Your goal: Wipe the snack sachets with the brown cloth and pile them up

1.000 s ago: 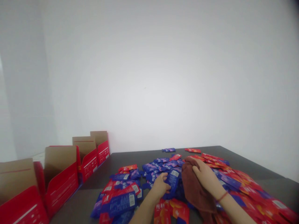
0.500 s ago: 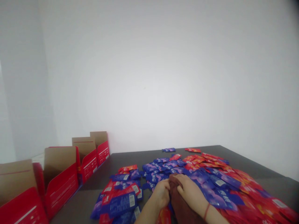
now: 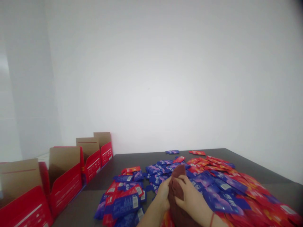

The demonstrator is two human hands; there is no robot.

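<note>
A dark brown cloth [image 3: 174, 209] is bunched between both hands at the bottom centre, its folded tip standing up above the fingers. My left hand [image 3: 163, 191] grips its left side. From the right, my right hand [image 3: 190, 196] pinches the fabric, thumb across the front; a thin red band circles that wrist. Around them lie flat blue and red packets: a smaller pile [image 3: 124, 201] to the left and a wide heap [image 3: 227, 189] to the right. Some blue packets [image 3: 156, 179] lie just beyond my hands. The cloth's lower end is cut off by the frame.
Red cardboard boxes [image 3: 66, 187] with raised brown flaps stand in a row along the left of the dark table [image 3: 94, 195]. A blue packet [image 3: 172, 152] and a red packet [image 3: 197, 153] lie near the back edge. A white wall [image 3: 153, 78] rises behind.
The cloth's tip now sticks up higher between my hands, and my right-hand fingers have spread across its front. The view has shifted slightly; the packets and boxes look otherwise unmoved.
</note>
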